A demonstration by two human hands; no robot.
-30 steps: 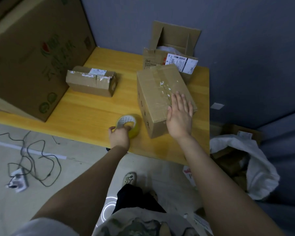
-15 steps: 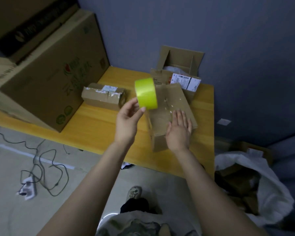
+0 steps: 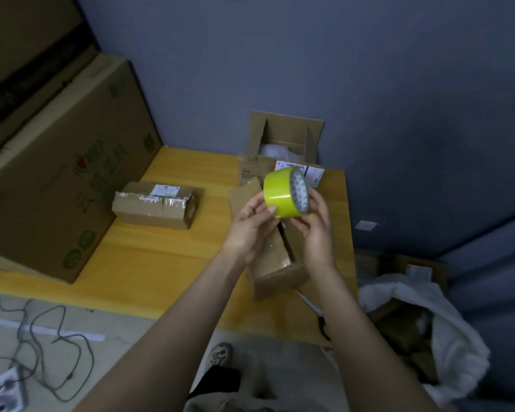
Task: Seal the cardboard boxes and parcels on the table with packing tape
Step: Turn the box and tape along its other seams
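Observation:
Both hands hold a yellow-green roll of packing tape up in the air above the table. My left hand grips it from the left, thumb pressed on the outer band. My right hand grips the roll's right side and rim. Directly below them stands a brown cardboard box, partly hidden by my hands; its top flaps appear slightly apart. A flat taped parcel lies to the left. An open box with a shipping label stands at the back against the wall.
The yellow wooden table ends close on the right. A very large cardboard carton fills its left end. A white sack of boxes sits on the floor at right. Cables and a power strip lie at lower left.
My left hand lifted the tape roll off the table and carried it up over the box. My right hand left the box top and now also holds the roll.

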